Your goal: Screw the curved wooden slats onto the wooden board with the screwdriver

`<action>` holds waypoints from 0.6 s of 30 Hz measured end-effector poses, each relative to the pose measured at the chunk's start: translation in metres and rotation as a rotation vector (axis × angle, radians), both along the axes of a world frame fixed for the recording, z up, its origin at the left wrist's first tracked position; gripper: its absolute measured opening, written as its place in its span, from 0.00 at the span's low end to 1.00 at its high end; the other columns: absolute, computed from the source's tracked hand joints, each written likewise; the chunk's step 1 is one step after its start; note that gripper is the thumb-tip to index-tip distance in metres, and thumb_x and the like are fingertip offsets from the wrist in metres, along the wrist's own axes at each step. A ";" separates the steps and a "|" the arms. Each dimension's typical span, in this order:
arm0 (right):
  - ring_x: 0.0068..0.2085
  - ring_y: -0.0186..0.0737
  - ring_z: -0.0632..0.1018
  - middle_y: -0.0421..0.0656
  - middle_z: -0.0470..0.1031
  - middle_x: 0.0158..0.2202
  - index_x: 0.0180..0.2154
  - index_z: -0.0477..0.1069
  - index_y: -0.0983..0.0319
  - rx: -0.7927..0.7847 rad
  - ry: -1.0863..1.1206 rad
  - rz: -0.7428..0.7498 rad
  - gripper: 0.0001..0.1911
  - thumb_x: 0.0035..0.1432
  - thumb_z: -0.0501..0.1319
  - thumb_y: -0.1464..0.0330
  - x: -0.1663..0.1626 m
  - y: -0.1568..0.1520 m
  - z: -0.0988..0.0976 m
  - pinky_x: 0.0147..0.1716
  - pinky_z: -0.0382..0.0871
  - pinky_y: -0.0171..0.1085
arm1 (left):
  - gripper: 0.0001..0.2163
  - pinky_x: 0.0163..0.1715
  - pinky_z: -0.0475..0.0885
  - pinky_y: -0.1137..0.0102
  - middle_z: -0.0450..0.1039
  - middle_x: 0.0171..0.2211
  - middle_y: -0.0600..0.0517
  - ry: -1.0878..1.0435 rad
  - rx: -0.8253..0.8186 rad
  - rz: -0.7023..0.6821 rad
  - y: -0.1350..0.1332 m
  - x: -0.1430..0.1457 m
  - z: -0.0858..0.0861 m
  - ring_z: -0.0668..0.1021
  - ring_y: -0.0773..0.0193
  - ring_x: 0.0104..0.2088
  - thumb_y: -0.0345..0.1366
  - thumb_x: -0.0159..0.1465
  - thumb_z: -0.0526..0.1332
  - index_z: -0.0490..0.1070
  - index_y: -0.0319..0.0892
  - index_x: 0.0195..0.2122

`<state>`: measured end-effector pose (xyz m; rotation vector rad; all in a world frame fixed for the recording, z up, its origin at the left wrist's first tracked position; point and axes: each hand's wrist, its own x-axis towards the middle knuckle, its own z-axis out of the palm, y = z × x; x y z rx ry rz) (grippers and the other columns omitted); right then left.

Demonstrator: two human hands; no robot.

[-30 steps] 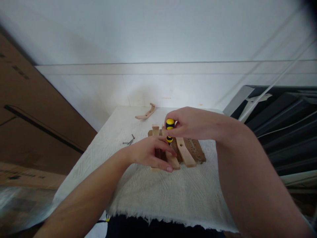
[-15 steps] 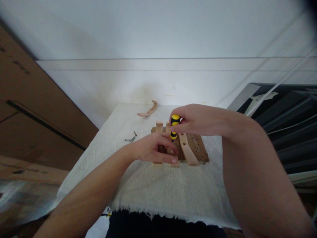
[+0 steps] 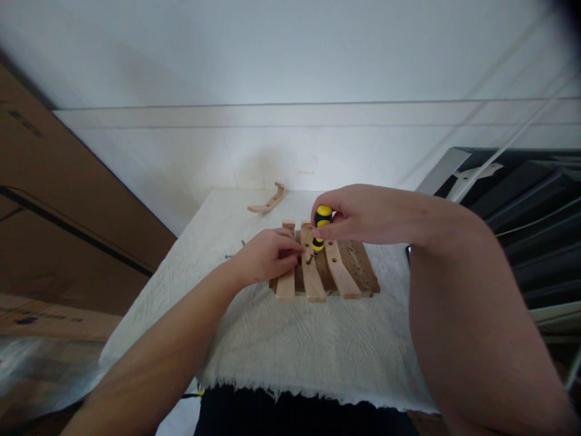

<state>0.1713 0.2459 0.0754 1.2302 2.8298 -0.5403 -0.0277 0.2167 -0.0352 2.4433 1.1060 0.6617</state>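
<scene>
My right hand grips a yellow and black screwdriver, held nearly upright with its tip down. A screw leans in a hole of the middle curved wooden piece, close to the screwdriver tip; contact between them cannot be made out. My left hand rests over the left wooden piece, fingers apart and pointing at the middle piece. A third wooden piece with holes lies to the right. All three lie across a brown wooden board with many small holes.
Another curved wooden piece lies at the back of the cloth-covered table. Loose screws are beside my left hand, partly hidden. A white wall stands behind, cardboard at left, dark folded panels at right.
My left hand has drawn back to the left from around the screwdriver tip, uncovering the middle piece and the leaning screw. My right hand stays on the screwdriver, nearly in place.
</scene>
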 end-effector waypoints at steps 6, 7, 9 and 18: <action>0.25 0.35 0.68 0.41 0.74 0.26 0.33 0.74 0.61 0.024 -0.001 -0.001 0.13 0.55 0.59 0.58 0.000 -0.002 0.001 0.24 0.53 0.36 | 0.10 0.36 0.70 0.70 0.77 0.33 0.48 -0.054 -0.104 -0.036 0.005 -0.004 0.002 0.75 0.66 0.33 0.31 0.58 0.62 0.79 0.40 0.40; 0.26 0.35 0.69 0.41 0.75 0.27 0.33 0.74 0.61 0.025 0.001 0.001 0.13 0.55 0.59 0.58 0.001 -0.002 0.001 0.25 0.54 0.36 | 0.09 0.34 0.70 0.71 0.76 0.33 0.48 -0.075 -0.109 -0.025 0.005 -0.004 0.002 0.75 0.66 0.32 0.31 0.59 0.61 0.79 0.40 0.39; 0.26 0.36 0.69 0.42 0.75 0.27 0.33 0.74 0.60 0.028 0.009 -0.001 0.13 0.54 0.59 0.58 0.002 -0.001 0.001 0.25 0.54 0.36 | 0.09 0.31 0.68 0.73 0.76 0.33 0.47 -0.127 -0.117 0.014 0.003 -0.002 0.003 0.74 0.67 0.31 0.33 0.60 0.60 0.79 0.38 0.37; 0.26 0.35 0.69 0.42 0.74 0.27 0.33 0.74 0.61 0.034 0.012 0.010 0.13 0.55 0.59 0.59 0.002 0.000 0.002 0.25 0.55 0.36 | 0.11 0.21 0.57 0.76 0.72 0.21 0.54 -0.085 -0.261 0.134 0.001 0.009 -0.007 0.65 0.73 0.20 0.39 0.58 0.64 0.80 0.39 0.38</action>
